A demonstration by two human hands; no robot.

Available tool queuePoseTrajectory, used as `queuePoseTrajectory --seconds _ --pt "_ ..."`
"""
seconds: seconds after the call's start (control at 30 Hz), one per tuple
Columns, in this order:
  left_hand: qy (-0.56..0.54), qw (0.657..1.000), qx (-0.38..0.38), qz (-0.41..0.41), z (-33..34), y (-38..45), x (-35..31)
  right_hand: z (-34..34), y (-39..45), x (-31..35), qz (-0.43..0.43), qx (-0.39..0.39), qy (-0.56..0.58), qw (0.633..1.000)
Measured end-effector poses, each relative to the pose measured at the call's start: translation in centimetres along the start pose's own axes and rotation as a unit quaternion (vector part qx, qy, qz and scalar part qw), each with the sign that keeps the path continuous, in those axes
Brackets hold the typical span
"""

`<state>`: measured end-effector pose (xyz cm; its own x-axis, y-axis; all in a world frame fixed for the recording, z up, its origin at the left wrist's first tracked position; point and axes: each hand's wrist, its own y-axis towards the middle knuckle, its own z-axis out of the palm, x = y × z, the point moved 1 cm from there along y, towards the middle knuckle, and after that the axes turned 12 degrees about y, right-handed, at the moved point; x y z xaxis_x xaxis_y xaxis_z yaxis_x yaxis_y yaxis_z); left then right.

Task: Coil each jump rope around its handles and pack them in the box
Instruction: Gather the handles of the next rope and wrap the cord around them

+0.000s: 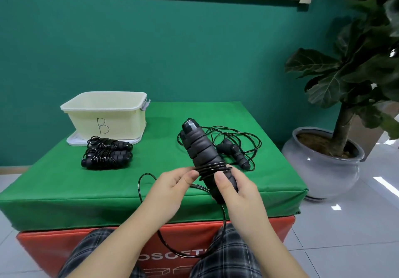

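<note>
Jump rope handles (201,159) are up off the green table (64,191), right hand (235,188) gripping their near end, left hand (170,188) pinching the cord (172,245) at the few wraps. Box (105,119) reads "B", inside hidden. Two coiled ropes (106,153) lie just near of it, a loose rope (234,151) right. Red block (54,245) lettering's cut off.

Box (108,113) interior (and plant (354,61) top) unseen
</note>
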<state>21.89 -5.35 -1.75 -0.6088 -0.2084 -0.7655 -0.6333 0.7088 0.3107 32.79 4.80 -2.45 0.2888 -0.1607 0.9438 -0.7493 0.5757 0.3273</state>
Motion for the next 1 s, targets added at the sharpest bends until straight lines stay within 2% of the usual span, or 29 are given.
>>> queuePoseTrajectory --seconds 0.17,0.23,0.33,0.4,0.47,0.53,0.6,0.67,0.8,0.87,1.0 --pt "-0.088 0.994 0.042 -0.039 0.7 -0.1 1.2 -0.4 0.5 -0.8 0.053 0.006 0.076 0.996" --pt "-0.105 0.992 0.059 -0.032 0.6 -0.1 1.2 -0.6 0.7 -0.9 0.067 0.005 0.098 0.993" --pt "-0.069 0.996 0.060 0.014 -0.2 0.1 1.5 -0.4 0.9 -0.6 0.101 0.019 0.140 0.985" --pt "-0.052 0.998 0.030 0.011 -0.8 0.1 1.6 0.0 0.9 -0.3 0.112 0.013 0.159 0.981" --pt "-0.046 0.999 -0.017 -0.023 -1.0 0.0 1.4 0.2 1.0 -0.2 0.071 -0.027 0.121 0.990" --pt "-0.040 0.997 -0.049 -0.048 -0.8 -0.2 1.0 0.3 0.9 0.4 -0.006 -0.059 0.043 0.997" --pt "-0.037 0.995 -0.069 -0.057 -0.7 -0.3 0.3 0.2 0.8 1.2 -0.088 -0.076 -0.046 0.992" --pt "-0.039 0.993 -0.094 -0.054 -0.7 -0.4 -0.5 0.1 0.7 1.8 -0.129 -0.081 -0.116 0.982" --pt "-0.032 0.989 -0.141 -0.023 -0.9 -0.4 -1.5 0.2 0.6 2.2 -0.081 -0.017 -0.179 0.980" --pt "-0.043 0.991 -0.124 0.004 -0.8 -0.6 -2.0 0.3 0.6 1.9 -0.060 0.013 -0.233 0.971" --pt "-0.048 0.996 -0.057 0.047 -0.2 -1.0 -2.5 -0.4 1.1 1.4 -0.051 -0.021 -0.264 0.963"
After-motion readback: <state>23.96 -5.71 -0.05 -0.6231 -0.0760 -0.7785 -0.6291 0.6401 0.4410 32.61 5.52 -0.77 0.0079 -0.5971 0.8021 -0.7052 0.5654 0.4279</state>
